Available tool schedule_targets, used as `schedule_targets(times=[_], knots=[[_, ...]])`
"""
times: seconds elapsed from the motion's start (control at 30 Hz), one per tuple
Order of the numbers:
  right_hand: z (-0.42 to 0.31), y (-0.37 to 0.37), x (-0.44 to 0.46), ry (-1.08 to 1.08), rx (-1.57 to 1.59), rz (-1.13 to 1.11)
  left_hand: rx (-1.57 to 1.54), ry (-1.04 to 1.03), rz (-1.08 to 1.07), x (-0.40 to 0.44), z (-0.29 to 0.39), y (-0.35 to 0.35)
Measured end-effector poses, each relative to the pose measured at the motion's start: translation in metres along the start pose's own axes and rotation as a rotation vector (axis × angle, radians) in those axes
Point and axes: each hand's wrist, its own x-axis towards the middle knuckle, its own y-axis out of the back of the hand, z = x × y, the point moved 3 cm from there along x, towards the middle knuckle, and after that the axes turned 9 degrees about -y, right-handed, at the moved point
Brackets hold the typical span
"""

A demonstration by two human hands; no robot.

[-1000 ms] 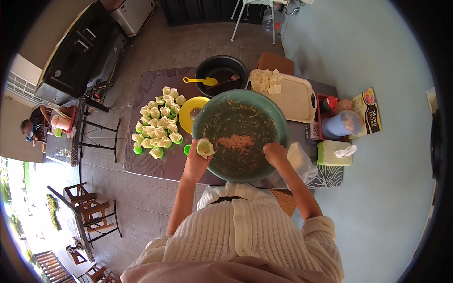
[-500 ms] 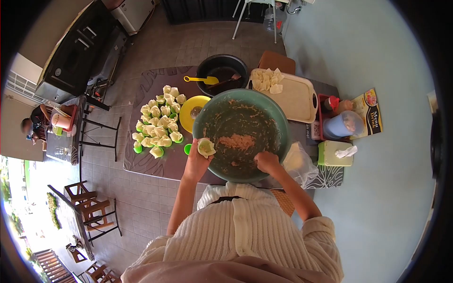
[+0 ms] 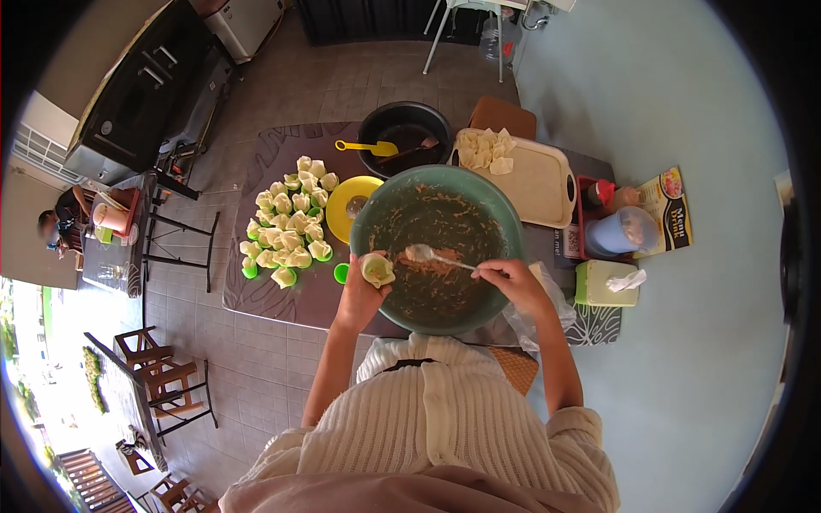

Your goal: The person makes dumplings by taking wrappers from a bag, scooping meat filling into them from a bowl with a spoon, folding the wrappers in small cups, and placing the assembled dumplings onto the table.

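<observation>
My left hand (image 3: pixel 363 299) is closed around a small cup lined with a pale dumpling wrapper (image 3: pixel 377 270), held at the left rim of a big green basin (image 3: pixel 509 214). My right hand (image 3: pixel 516 286) grips the handle of a spoon (image 3: pixel 453 262) over the basin. The spoon's bowl carries some pinkish filling and points left towards the cup. Beneath it, a mound of minced filling (image 3: pixel 436 267) lies on the basin's bottom, with smears up the walls.
Left on the table stand several wrapper-lined green cups (image 3: pixel 286 227), a yellow plate (image 3: pixel 339 224) and an empty green cup (image 3: pixel 341 273). Behind are a black basin (image 3: pixel 396 111) with a yellow scoop (image 3: pixel 376 148) and a tray (image 3: pixel 539 184) with wrappers (image 3: pixel 486 150). A tissue box (image 3: pixel 599 286) stands right.
My right hand has risen from the basin's lower right, and the spoon now shows with filling on it. My left hand with the cup has shifted very slightly.
</observation>
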Motion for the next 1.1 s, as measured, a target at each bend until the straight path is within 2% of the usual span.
schedule_targets(times=[0.07, 0.1, 0.13, 0.17, 0.2, 0.23, 0.3, 0.43, 0.5, 0.93, 1.03, 1.1], knots=[[-0.032, 0.005, -0.018, 0.238, -0.038, 0.272, 0.115, -0.075, -0.044, 0.001, -0.001, -0.005], [-0.042, 0.004, -0.026, 0.237, -0.039, 0.273, 0.231, -0.149, -0.087, 0.001, 0.001, -0.008], [-0.055, 0.002, -0.035, 0.299, -0.201, 0.354, 0.230, -0.148, -0.088, 0.000, 0.005, -0.014], [-0.063, -0.003, -0.042, 0.359, -0.363, 0.434, 0.071, -0.061, -0.068, -0.003, 0.010, -0.021], [-0.068, -0.010, -0.043, 0.358, -0.362, 0.436, -0.088, 0.027, -0.049, -0.005, 0.012, -0.026], [-0.074, -0.019, -0.046, 0.429, -0.575, 0.491, -0.087, 0.029, -0.052, -0.004, 0.009, -0.025], [-0.075, -0.036, -0.049, 0.548, -0.897, 0.592, 0.155, -0.109, -0.188, -0.002, 0.005, -0.025], [-0.075, -0.042, -0.052, 0.555, -0.917, 0.615, 0.346, -0.193, -0.218, -0.004, 0.007, -0.028], [-0.080, -0.041, -0.058, 0.572, -0.908, 0.651, 0.035, -0.030, -0.176, -0.003, 0.003, -0.028], [-0.080, -0.043, -0.067, 0.524, -0.905, 0.644, 0.036, 0.029, -0.090, -0.003, -0.007, -0.027], [-0.075, -0.047, -0.068, 0.493, -0.864, 0.615, 0.132, 0.026, -0.123, -0.004, -0.005, -0.029], [-0.074, -0.047, -0.070, 0.453, -0.854, 0.671, 0.008, 0.078, -0.077, -0.006, -0.003, -0.034]])
